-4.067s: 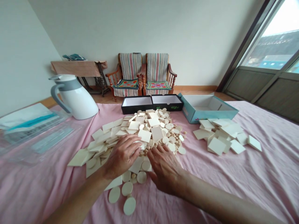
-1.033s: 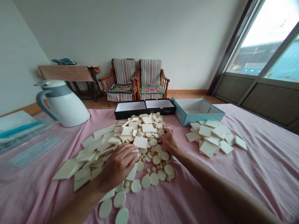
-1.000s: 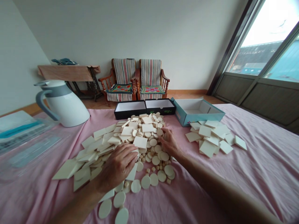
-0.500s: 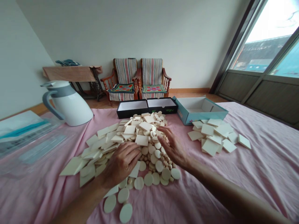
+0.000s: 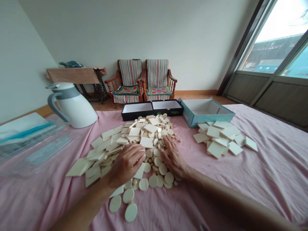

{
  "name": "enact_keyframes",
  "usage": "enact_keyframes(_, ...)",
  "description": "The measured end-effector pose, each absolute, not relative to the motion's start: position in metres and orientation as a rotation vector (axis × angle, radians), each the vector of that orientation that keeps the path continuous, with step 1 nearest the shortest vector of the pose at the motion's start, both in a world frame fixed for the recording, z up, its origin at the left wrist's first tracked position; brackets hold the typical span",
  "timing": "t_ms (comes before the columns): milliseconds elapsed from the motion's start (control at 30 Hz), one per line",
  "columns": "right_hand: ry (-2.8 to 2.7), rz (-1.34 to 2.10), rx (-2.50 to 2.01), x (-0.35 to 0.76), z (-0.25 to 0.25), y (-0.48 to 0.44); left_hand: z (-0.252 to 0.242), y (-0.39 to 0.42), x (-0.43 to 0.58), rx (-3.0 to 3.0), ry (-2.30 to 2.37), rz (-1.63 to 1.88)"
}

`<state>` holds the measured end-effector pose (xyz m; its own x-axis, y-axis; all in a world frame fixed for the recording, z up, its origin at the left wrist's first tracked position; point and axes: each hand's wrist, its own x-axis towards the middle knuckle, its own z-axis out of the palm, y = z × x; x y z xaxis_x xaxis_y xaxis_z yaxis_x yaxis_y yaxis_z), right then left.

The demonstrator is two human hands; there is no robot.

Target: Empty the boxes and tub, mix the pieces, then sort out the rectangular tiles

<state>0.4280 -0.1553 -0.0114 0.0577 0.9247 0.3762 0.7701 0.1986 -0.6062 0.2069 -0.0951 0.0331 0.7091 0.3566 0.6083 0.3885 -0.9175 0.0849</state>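
Observation:
A heap of pale wooden pieces lies across the pink cloth, with square tiles (image 5: 146, 142), round discs (image 5: 162, 169) and small beads among them. My left hand (image 5: 126, 162) rests palm down on the near left part of the heap, fingers loosely bent and pointing right over tiles and discs. Against the heap's right side is my right hand (image 5: 174, 158), laid low with its fingers stretched out and touching discs. Neither hand shows a piece gripped in it, though both palms are hidden.
Behind the heap stand two black trays (image 5: 137, 114) and a light blue box (image 5: 192, 122). A second pile of square tiles (image 5: 220, 141) lies to the right. On the left are a white jug (image 5: 80, 110) and plastic-wrapped packages (image 5: 26, 133). Two wooden chairs (image 5: 157, 80) stand beyond.
My right hand has moved lower and slightly nearer, pressing in against the heap's right side; some discs and beads there have shifted. My left hand stays in nearly the same place.

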Motion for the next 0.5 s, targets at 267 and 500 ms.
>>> enact_keyframes(267,-1.899,0.086,-1.349,0.424,0.029,-0.165,0.037,-0.085,0.195,-2.784,-0.672,-1.129)
enact_keyframes(500,-1.988,0.144,-1.337,0.41,0.027,-0.179,0.041,-0.094,0.183,-2.694,-0.695,-1.26)
